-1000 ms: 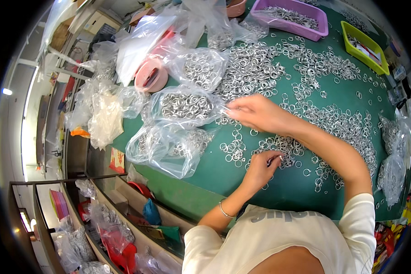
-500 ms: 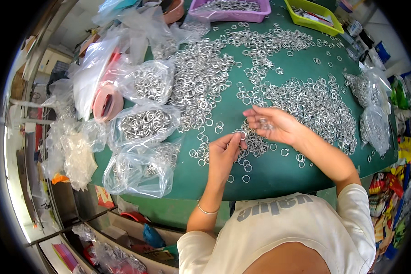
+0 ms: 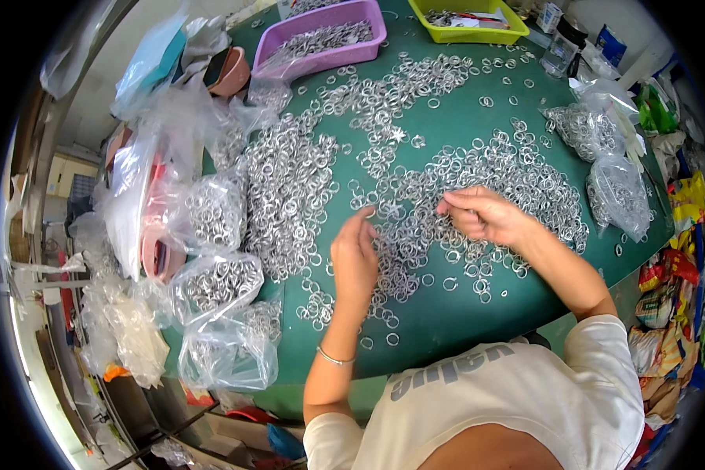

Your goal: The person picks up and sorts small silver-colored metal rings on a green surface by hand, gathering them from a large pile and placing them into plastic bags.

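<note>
Many loose silver metal rings cover the green table. My left hand reaches up at the left edge of the middle heap, its fingers stretched and a little apart. Its fingertips are beside a few rings; none shows clearly gripped. Over the large right heap of rings, my right hand is closed, thumb and index finger together and the other fingers curled. What it holds, if anything, is hidden.
Clear bags of rings line the left side; other bags lie at the right edge. At the back are a purple basket of metal pieces and a yellow-green tray. A pink container stands among the left bags.
The view has shifted. My hands have moved apart, the left one leftward, its pinch loosened. The rings seen in my right hand before no longer show; its fingers have curled in.
</note>
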`<state>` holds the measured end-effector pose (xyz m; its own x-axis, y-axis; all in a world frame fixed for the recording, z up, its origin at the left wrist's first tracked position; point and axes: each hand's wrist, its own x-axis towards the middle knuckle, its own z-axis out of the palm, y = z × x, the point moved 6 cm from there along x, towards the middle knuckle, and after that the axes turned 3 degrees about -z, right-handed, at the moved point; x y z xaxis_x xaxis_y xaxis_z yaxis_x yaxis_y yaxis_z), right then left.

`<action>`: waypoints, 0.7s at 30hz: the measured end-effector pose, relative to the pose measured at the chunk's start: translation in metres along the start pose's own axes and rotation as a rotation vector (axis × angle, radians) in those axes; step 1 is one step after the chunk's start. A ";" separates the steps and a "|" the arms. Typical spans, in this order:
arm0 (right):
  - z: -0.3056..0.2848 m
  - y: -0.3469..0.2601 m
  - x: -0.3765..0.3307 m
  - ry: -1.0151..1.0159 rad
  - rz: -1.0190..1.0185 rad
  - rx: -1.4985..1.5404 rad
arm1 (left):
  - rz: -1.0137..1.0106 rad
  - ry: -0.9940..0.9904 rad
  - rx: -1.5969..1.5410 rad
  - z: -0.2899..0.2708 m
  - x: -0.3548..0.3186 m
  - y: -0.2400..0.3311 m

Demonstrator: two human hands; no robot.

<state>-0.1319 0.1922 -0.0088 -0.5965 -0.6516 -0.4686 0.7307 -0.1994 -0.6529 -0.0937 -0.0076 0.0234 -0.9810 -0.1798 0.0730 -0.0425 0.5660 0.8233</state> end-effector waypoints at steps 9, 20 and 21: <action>-0.133 -0.123 0.026 0.535 -0.630 -1.007 | 0.231 -0.146 0.519 0.060 0.084 -0.002; -0.021 -0.055 0.048 0.115 -0.455 -2.008 | 0.231 -0.302 0.589 0.050 0.020 -0.004; -0.024 -0.065 0.042 0.224 -0.455 -1.936 | 0.196 -0.309 0.561 0.046 0.018 -0.002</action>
<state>-0.2125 0.1955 -0.0009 -0.7359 -0.6739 -0.0660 -0.6271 0.7150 -0.3090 -0.1199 0.0248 -0.0023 -0.9861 0.1606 -0.0421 0.1320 0.9124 0.3873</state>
